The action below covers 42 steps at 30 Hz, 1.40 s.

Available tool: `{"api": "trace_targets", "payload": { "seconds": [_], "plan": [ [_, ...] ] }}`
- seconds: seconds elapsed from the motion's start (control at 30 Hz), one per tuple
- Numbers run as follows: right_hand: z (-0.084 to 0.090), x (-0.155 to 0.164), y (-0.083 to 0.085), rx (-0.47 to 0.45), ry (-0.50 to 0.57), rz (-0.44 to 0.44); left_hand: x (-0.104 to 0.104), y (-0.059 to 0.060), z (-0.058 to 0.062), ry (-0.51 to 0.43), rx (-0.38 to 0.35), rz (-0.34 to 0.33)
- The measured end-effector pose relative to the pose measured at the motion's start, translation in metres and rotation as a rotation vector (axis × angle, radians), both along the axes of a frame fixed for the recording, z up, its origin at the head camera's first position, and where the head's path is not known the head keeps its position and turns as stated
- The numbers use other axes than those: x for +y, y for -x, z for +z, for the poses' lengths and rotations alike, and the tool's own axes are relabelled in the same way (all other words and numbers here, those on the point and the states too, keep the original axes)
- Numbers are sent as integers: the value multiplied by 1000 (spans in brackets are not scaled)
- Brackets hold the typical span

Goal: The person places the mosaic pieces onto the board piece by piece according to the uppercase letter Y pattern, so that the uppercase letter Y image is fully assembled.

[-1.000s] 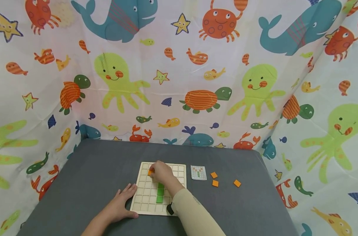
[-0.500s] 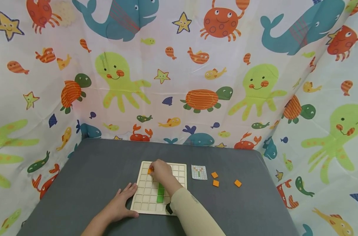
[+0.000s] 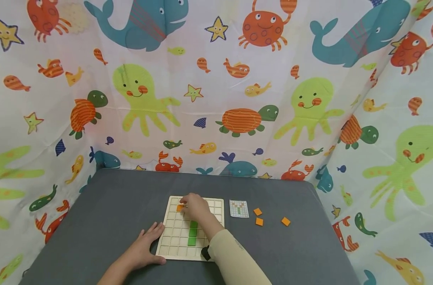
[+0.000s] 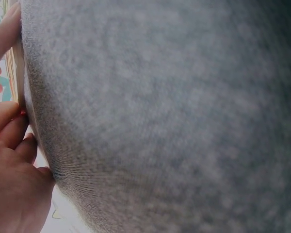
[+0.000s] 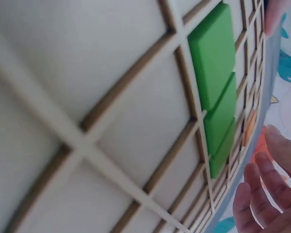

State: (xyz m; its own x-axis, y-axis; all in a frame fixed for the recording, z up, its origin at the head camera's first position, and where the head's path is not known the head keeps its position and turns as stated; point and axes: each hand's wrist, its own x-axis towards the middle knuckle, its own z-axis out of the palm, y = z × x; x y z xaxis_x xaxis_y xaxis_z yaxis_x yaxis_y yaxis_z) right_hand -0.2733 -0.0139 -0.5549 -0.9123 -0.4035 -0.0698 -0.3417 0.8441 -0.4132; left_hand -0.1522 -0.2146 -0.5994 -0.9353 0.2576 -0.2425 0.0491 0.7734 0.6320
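Observation:
A pale wooden grid board [image 3: 173, 240] lies on the grey table, with green square tiles [image 3: 192, 235] lined up in one column. An orange tile [image 3: 179, 208] sits flat in the board's upper left part. My right hand [image 3: 196, 208] is over the upper part of the board, its fingertips right at that tile. In the right wrist view the fingers are loosely bent, with the thumb tip beside the orange tile [image 5: 250, 127]. My left hand [image 3: 145, 247] rests at the board's lower left corner, fingers spread along its left edge and thumb by the front edge.
Right of the board lies a small pattern card [image 3: 239, 209] printed with a coloured grid. Three loose orange tiles lie beyond it: a back one [image 3: 257, 211], a nearer one [image 3: 259, 222] and one farther right [image 3: 285, 221]. A sea-animal curtain [image 3: 209, 118] surrounds the table.
My right fingertips have loosened from the orange tile and shifted slightly, so more of the tile shows in its cell. My left hand stays at the board's edge.

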Motion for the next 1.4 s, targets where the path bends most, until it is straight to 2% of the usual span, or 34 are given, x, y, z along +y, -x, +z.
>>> {"api": "trace_targets", "payload": {
  "seconds": [0.47,0.73,0.97,1.2,1.4],
  "plan": [
    [21,25,-27,55,161,1,-3,-1,-2,19,-11,4],
    [25,41,-46,128,172,0,-4,0,-1,30,-30,-1],
    [32,50,-61,190,203,-12,-6,-2,0,12,-13,3],
    [35,62,-71,233,260,-34,-3,-2,3,-2,-13,-1],
    [33,79,-77,248,266,-51,-1,-2,0,-8,-1,-10]
  ]
}}
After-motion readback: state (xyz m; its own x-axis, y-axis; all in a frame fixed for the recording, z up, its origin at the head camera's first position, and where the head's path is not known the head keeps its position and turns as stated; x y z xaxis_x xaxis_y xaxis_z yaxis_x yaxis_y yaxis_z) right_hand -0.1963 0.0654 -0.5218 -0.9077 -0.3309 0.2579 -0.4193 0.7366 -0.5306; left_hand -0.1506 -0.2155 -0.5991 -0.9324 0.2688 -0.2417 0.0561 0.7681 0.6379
